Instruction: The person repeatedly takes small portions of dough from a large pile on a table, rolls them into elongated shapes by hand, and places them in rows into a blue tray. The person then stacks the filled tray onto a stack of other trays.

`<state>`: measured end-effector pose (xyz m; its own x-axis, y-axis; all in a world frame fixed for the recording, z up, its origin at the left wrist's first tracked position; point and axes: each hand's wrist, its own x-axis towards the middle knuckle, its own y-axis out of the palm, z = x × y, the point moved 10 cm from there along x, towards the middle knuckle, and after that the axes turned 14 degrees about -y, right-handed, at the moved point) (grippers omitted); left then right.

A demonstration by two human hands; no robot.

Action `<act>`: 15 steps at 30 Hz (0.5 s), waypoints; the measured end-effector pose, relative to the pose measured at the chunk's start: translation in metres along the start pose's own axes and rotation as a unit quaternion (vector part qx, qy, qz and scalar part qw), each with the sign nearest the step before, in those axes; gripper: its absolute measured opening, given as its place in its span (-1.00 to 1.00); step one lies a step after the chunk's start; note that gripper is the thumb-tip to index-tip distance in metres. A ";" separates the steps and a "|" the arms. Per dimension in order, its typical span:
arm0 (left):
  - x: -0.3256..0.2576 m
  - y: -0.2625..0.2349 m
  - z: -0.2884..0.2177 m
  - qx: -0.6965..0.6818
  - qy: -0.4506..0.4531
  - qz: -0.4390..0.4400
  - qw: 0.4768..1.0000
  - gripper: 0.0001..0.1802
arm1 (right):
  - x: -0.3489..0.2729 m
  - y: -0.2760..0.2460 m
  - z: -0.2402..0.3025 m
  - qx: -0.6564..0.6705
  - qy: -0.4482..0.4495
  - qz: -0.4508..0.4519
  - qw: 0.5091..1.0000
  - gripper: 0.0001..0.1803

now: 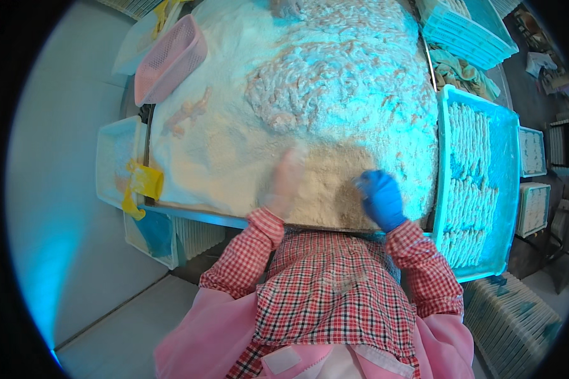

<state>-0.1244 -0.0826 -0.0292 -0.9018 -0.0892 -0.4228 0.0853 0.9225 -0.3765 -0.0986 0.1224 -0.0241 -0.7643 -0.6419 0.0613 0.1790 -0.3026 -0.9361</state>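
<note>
My left hand (pixel 286 183), pale and blurred, lies edgewise on the floury white powder (pixel 227 158) near the table's front edge, its fingers stretched out and holding nothing I can see. To its right my right hand (pixel 384 201), in a blue glove, is closed with its fingers curled over the powder. Whatever it may hold is hidden. Between the hands the powder forms a low, lumpy patch (pixel 329 183). Just beyond them rises a large heap of powder-dusted, pale pinkish strips (pixel 316 82) that look like raw meat.
At the right stands a turquoise tray (pixel 444 183) with rows of coated strips (pixel 468 208). A pink perforated basket (pixel 171 60) sits at the table's far left. Left of the table, a yellow cup (pixel 148 182) hangs over a white tub (pixel 112 151). Turquoise crates (pixel 471 44) stand back right.
</note>
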 end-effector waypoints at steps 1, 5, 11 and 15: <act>-0.007 0.021 -0.007 0.138 0.071 -0.015 0.988 -0.50 | -0.001 0.021 0.024 0.017 -0.067 0.033 0.997 -0.72; -0.006 0.054 0.022 0.395 0.099 0.004 0.913 -0.52 | -0.003 0.025 0.030 -0.008 -0.060 0.006 0.998 -0.56; 0.011 0.058 -0.019 0.347 0.018 -0.070 0.935 -0.52 | 0.001 -0.006 0.017 0.000 -0.019 -0.088 0.996 -0.36; 0.011 0.044 -0.063 0.086 0.011 0.002 0.996 -0.61 | -0.011 -0.011 0.008 0.035 0.014 -0.076 0.996 -0.39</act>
<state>-0.1567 -0.0191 0.0013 -0.9104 -0.0748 -0.4069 0.1587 0.8451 -0.5105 -0.0874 0.1267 -0.0115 -0.8026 -0.5656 0.1897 0.1028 -0.4443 -0.8899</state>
